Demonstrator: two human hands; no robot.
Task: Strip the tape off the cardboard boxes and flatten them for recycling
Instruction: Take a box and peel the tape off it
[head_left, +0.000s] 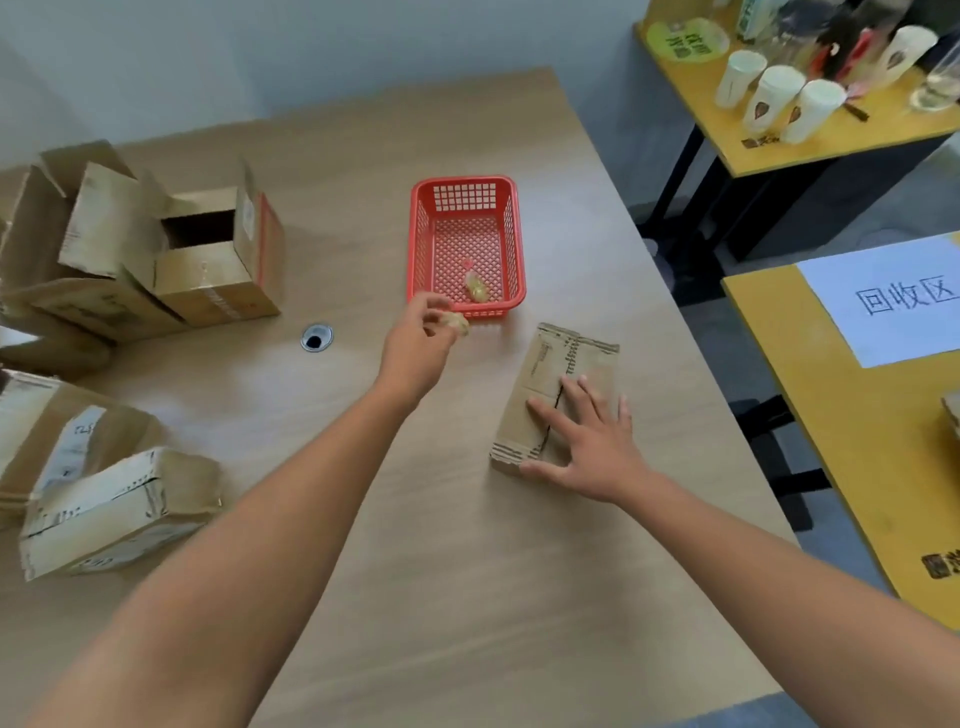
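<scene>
- Fingers of our left hand (418, 343) curl round a crumpled tape wad (458, 323), just short of the red basket (465, 182).
- Our right hand (587, 447) rests with fingers spread flat on the small cardboard box (550, 364), which lies on the desk (441, 545).
- A second wad (477, 288) lies inside the basket.
- Other boxes (104, 514) sit far left.

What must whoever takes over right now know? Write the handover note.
Left hand: pinches a tape wad just short of the red basket; a second wad lies inside it.
Right hand: flat, fingers straight, on the small box.
Done: that box's top seam looks bare of tape.
Left: drop the wad in the basket and flatten this box, then do the open box and the taped boxes on the left.
</scene>
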